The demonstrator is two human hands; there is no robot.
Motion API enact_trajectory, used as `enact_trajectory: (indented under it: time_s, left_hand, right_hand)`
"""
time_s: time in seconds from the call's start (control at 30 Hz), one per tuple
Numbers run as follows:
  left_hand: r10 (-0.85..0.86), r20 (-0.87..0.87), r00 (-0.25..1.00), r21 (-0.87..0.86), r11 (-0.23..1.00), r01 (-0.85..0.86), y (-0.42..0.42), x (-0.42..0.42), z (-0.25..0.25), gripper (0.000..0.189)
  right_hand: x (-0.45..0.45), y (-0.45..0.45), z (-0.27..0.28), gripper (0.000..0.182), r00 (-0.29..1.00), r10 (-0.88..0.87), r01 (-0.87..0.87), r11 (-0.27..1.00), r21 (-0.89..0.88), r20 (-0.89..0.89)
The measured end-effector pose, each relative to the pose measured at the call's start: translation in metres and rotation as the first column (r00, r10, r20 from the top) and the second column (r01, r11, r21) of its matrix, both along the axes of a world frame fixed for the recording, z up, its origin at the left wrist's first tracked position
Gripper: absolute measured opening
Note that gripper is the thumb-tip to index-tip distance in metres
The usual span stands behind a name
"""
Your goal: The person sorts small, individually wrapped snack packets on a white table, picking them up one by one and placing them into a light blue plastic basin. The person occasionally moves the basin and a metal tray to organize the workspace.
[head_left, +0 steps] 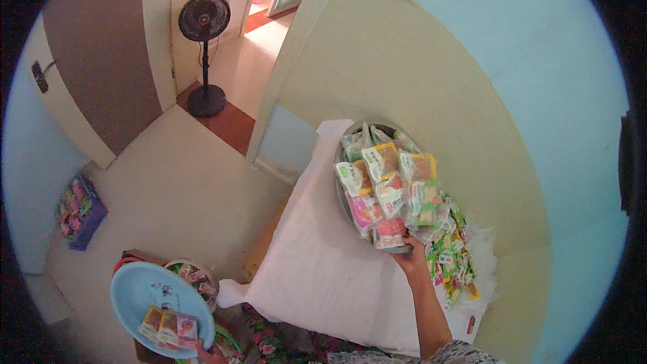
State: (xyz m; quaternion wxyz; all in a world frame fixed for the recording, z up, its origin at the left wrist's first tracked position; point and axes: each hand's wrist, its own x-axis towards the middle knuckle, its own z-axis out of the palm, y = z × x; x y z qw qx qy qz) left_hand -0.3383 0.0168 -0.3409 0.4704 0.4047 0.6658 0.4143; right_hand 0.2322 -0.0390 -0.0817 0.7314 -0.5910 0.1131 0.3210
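My right hand (412, 257) grips the near rim of a round metal basin (339, 197) at the wall side of the covered table. Heaped in the basin are sealed food packets (386, 192) in white, yellow, pink and green wrapping. Low in the view, my left hand (212, 354) holds the rim of a light blue plastic basin (134, 290), which is tilted. Several flat packets (169, 326) lie along the blue basin's lower side. My left fingers are partly hidden at the rim and the bottom edge of the picture.
A white cloth covers the table (323, 273). Loose small packets (452, 258) are piled by the wall, with a small red object (471, 324) nearby. Beside the blue basin stands a packet-filled bucket (194, 278). On the floor are a purple flower box (83, 217) and a pedestal fan (205, 60).
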Motion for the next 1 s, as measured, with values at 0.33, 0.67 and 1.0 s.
enact_trajectory:
  time_s: [0.33, 0.67, 1.0]
  left_hand:
    - [-0.019, -0.294, 0.956, 0.049, 0.998, 0.035, 0.004, -0.026, 0.101, 0.046]
    - [0.277, 0.63, 0.726, -0.333, 0.94, -0.071, 0.137, 0.019, 0.244, 0.036]
    - [-0.287, 0.313, 0.905, -0.112, 0.935, 0.335, 0.136, 0.108, 0.457, 0.032]
  right_hand:
    - [-0.021, -0.016, 0.001, 0.038, 0.998, -0.025, 0.026, 1.0, 0.015, -0.056]
    - [-0.043, -0.026, 0.065, 0.037, 0.952, 0.178, -0.144, 0.979, 0.145, -0.251]
    - [-0.118, -0.131, 0.111, 0.046, 0.884, 0.459, -0.467, 0.871, 0.151, 0.085]
